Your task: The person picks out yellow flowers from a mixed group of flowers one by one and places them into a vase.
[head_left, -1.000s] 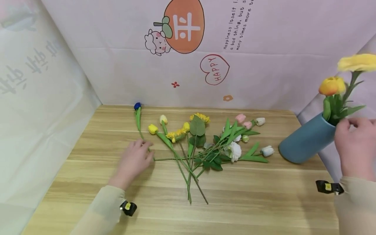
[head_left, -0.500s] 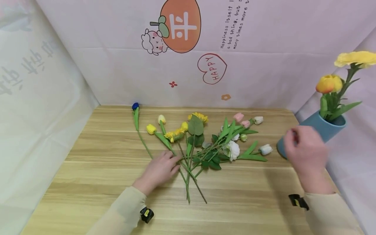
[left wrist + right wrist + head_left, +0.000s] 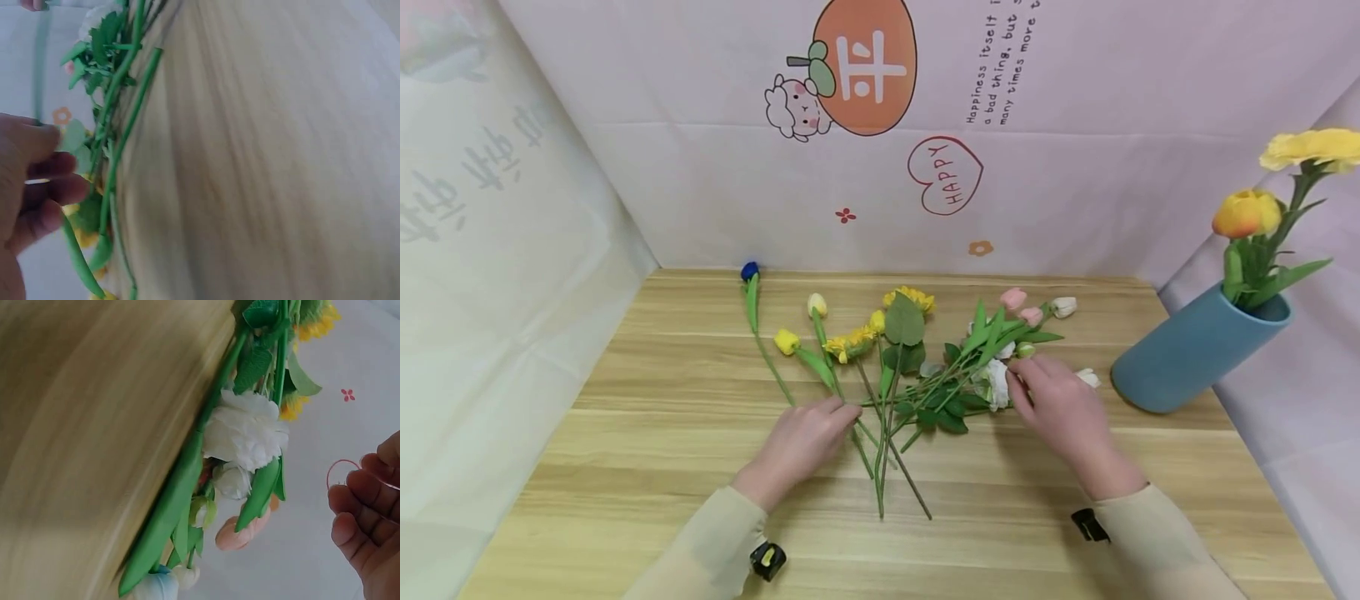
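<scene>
My left hand (image 3: 805,442) pinches a green stem, seemingly that of the yellow tulip (image 3: 787,341); in the left wrist view the stem runs between thumb and fingers (image 3: 47,184). The right hand (image 3: 1067,408) hovers over the right side of the flower pile, beside a large white flower (image 3: 995,385). Its fingers (image 3: 356,494) are loosely bent with nothing between them in the right wrist view, apart from the blooms. Sunflowers (image 3: 850,342), pink tulips (image 3: 1013,299) and crossed stems lie between the hands. Part of a pale tulip (image 3: 1087,377) is hidden behind the right hand.
A blue vase (image 3: 1195,350) at the right of the wooden table (image 3: 647,467) holds an orange-yellow tulip (image 3: 1246,214) and a yellow bloom (image 3: 1311,150). One blue tulip (image 3: 750,271) lies apart at the back left. A printed cloth (image 3: 715,192) rises behind the table.
My right hand has come away from the vase, leftward to the white flowers. My left hand has moved right from the blue tulip's stem and now pinches another stem, which has shifted slightly.
</scene>
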`<state>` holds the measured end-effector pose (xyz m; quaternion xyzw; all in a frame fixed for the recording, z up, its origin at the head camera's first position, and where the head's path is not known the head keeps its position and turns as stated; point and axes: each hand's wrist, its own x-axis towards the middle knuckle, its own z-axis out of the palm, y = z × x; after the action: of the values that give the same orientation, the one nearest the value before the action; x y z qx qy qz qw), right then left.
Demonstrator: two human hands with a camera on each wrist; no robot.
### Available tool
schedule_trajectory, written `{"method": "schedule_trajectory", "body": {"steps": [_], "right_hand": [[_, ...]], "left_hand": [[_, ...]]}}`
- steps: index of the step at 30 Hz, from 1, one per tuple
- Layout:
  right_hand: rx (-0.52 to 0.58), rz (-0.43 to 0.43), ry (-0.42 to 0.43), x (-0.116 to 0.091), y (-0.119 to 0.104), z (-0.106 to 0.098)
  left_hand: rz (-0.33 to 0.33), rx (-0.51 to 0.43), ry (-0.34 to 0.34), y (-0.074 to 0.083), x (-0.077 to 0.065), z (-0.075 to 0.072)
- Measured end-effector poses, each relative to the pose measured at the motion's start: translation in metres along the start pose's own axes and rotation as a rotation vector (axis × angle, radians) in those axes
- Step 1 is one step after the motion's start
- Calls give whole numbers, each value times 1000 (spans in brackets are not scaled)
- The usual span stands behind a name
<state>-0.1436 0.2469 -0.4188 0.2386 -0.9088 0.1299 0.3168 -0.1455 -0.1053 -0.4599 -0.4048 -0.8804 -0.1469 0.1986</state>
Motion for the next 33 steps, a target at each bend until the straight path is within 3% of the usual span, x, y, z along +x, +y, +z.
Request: {"method": "schedule_trajectory", "body": {"steps": [9, 12, 15, 22, 33], "right_hand": [[37, -28, -34, -8, 1, 4], [48, -31, -52, -10, 1, 4], [53, -35, -89, -12, 0, 4], [62, -29, -172, -15, -4, 11], [80, -25, -268, -15, -7, 25]], "left_hand": [[274, 214, 397, 20, 31, -27], [334, 233, 462, 26, 42, -25], [370, 249, 429, 31, 49, -17], [428, 324, 249, 41, 60, 7], [391, 280, -29, 45, 59, 43]]}}
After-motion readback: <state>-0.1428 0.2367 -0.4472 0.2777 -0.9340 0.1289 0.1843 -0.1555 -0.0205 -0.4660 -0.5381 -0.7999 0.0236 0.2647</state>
